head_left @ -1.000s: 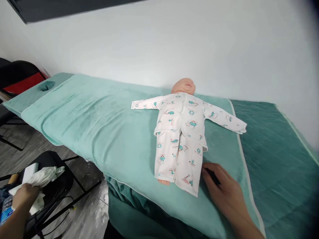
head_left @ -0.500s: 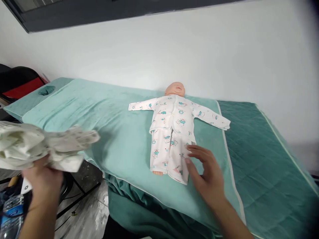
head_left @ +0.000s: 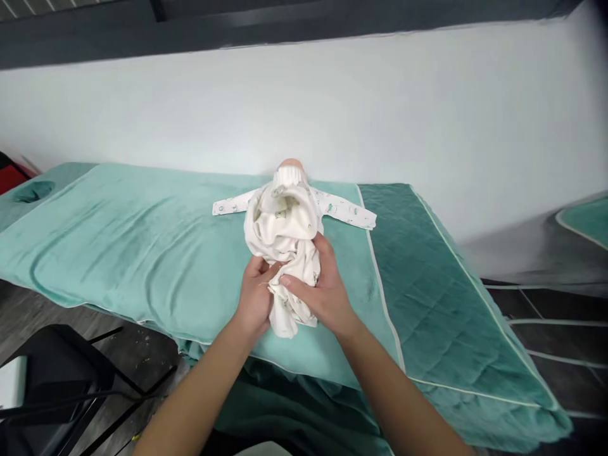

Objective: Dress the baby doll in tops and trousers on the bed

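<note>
Bunched between my hands is a white printed baby garment (head_left: 285,221), with a ribbed band at its upper end. My left hand (head_left: 256,291) grips its lower left side. On the right, my right hand (head_left: 323,285) closes around it with the thumb across the front. Behind the bundle lies a baby doll (head_left: 291,163) on its back; only the top of its head shows. Both sleeves of the doll's white patterned jacket (head_left: 344,209) stretch out sideways. The bundle hides the doll's face, trunk and legs.
A light green cover (head_left: 190,253) lies over the bed, with a darker quilted cover (head_left: 451,297) at the right. The bed runs along a white wall (head_left: 332,114). At lower left stands a black chair (head_left: 61,361) with a cable across it.
The bunched garment has moved from the far left to in front of the doll. My right hand has left the doll's leg and gripped the garment too. The view has turned right.
</note>
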The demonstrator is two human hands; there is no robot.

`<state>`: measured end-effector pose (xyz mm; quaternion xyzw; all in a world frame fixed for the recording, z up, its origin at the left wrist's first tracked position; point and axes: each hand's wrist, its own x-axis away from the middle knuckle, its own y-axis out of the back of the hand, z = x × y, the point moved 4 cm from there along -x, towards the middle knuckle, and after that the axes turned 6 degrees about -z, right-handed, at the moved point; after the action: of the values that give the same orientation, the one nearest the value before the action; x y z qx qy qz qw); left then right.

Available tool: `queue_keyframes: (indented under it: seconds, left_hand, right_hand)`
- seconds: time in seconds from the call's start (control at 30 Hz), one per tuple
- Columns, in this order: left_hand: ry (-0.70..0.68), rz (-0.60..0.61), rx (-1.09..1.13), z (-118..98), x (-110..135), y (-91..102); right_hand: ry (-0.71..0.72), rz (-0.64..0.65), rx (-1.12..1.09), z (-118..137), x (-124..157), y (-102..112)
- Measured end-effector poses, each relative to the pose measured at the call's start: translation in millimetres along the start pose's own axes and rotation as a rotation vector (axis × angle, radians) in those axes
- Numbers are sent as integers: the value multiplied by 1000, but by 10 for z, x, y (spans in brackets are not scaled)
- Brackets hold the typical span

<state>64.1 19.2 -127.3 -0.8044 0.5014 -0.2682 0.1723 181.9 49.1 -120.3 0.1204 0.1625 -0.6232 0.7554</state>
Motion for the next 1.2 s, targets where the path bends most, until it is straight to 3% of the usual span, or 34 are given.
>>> queue_keyframes:
  seconds: [0.13,0.27,0.37,0.47,0.6,0.67,0.73,0.87,0.97,1.07,1.2]
  left_hand:
    - [59,41,-57,128,-11,-80]
    - [105,265,-228,102,-17,-154]
    - [32,398,-321,-39,-82,-142]
    - [-144,340,-391,-211,-259,-32]
    - [-330,180,-420,-321,-602,116]
    - [-407,133,-436,-325,-786,133]
    - [-488,100,-509,-317,-969,110]
    - [-682,101,-743,-315,-1338,-41]
    - [-810,147,-889,-341,-1638,-250]
    - [-830,255,-995,-348,-1942,-529]
    - [-796,402,-1120,-290,-2237,-820]
  right_hand:
    - [44,-195,102,-76,-13,175]
    - [116,-340,210,-58,-79,450]
    - [256,-430,369,107,-137,838]
    - [270,-521,668,179,-158,1323]
    - [155,-415,1000,-167,-97,1759]
    - [-43,-246,1199,-471,-28,1858]
    - [-140,-146,1347,-634,56,1914]
    - [-29,-142,1401,-424,83,1837]
    - [65,-179,1272,-152,-139,1502]
    - [149,-169,1007,-97,-614,944]
    - [174,-205,659,-405,-1411,347]
